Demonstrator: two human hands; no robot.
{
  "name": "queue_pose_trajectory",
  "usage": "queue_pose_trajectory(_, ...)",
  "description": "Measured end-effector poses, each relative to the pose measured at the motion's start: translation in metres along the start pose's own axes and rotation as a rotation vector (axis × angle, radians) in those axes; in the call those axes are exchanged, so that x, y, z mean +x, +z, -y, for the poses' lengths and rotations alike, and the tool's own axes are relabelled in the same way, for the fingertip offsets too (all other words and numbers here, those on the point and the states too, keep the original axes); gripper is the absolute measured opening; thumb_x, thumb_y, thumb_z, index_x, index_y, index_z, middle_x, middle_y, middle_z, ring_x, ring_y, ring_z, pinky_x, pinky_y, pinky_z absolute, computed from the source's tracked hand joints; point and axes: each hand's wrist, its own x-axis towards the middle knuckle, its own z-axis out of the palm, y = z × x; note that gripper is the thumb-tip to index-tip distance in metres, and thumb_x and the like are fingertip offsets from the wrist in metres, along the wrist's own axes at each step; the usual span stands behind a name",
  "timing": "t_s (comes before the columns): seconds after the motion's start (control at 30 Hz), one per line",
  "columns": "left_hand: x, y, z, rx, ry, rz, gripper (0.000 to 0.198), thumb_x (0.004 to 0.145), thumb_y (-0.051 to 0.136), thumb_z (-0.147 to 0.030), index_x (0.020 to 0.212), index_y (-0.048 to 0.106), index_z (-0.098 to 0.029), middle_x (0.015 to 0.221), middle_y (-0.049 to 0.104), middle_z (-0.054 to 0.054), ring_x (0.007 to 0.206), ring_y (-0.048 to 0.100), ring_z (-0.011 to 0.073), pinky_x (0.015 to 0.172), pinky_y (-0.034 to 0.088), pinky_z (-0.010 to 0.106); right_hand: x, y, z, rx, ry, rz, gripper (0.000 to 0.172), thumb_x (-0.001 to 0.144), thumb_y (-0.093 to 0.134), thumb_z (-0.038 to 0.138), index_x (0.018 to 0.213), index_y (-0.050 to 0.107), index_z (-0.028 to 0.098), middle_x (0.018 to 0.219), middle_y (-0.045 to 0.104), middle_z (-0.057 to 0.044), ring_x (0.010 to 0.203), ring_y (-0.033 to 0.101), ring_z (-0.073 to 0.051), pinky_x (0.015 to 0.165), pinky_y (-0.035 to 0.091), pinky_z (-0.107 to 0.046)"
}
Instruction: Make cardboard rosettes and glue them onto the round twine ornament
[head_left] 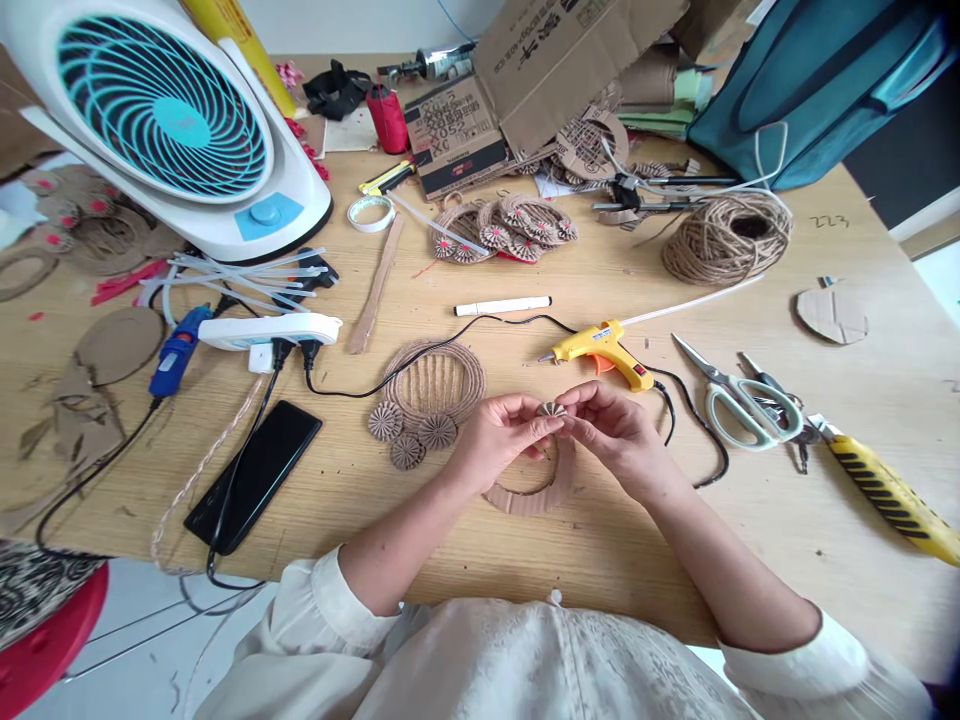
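Observation:
Between my left hand (504, 432) and my right hand (616, 432) is a small pleated cardboard rosette (551, 409). Both hands pinch it, fingers and thumbs closed at its edges. Below them a flat cardboard ring (534, 500) lies on the table, its upper part hidden by my hands. Left of my left hand rests a twine-wound ring (480, 385) with strands across its middle. Several finished rosettes (437, 432) sit at that ring's lower left. A yellow hot glue gun (600, 348) lies just beyond my right hand, nozzle pointing left.
Scissors (750, 405) and a yellow utility knife (892, 490) lie to the right. A twine roll (724, 240) stands behind them. At left are a black phone (253, 478), a power strip (270, 330) and a white fan (172, 130). Cords cross the table. Decorated rings (502, 228) lie farther back.

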Motion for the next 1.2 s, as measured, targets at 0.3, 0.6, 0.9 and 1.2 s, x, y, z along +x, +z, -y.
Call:
queue_pose_trajectory(0.3,0.001,-0.002,-0.002,0.078,0.038,-0.008,0.036,0.071,0.085,-0.045,0.087,0.073,-0.015,0.081,0.072,0.003,0.066,0.062,0.0101,0.055,0.05,0.018,-0.005,0.0,-0.007,-0.094,-0.066,-0.03,0.022,0.086,0.074,0.038,0.098,0.065,0.022,0.082,0.064,-0.001,0.073,0.058,-0.013,0.066,0.05,-0.027)
queue_pose_trajectory(0.6,-0.001,-0.013,-0.022,0.26,0.269,-0.04,0.025,0.078,0.08,-0.037,0.088,0.075,-0.014,0.08,0.073,0.003,0.061,0.059,0.0079,0.057,0.05,0.018,-0.008,0.009,0.005,-0.134,-0.171,0.034,0.023,0.092,0.068,0.032,0.113,0.064,0.024,0.103,0.067,-0.005,0.096,0.066,-0.015,0.089,0.056,-0.03)
queue_pose_trajectory(0.9,-0.037,-0.047,-0.039,0.441,0.217,-0.081,0.027,0.071,0.082,-0.037,0.083,0.076,-0.013,0.072,0.066,0.0,0.055,0.055,0.0079,0.049,0.046,0.018,-0.05,0.014,-0.005,-1.01,-0.455,0.279,0.034,0.096,0.059,0.029,0.129,0.056,0.021,0.126,0.063,-0.013,0.113,0.061,-0.027,0.096,0.052,-0.047)
queue_pose_trajectory(1.2,-0.071,-0.055,0.0,0.299,-0.086,-0.066,0.04,0.065,0.084,-0.048,0.082,0.072,-0.013,0.061,0.067,0.001,0.054,0.059,0.0096,0.051,0.047,0.019,-0.045,-0.032,-0.014,-1.455,-0.66,0.22,0.019,0.098,0.052,0.021,0.108,0.067,0.014,0.102,0.069,-0.014,0.091,0.063,-0.025,0.083,0.053,-0.043)
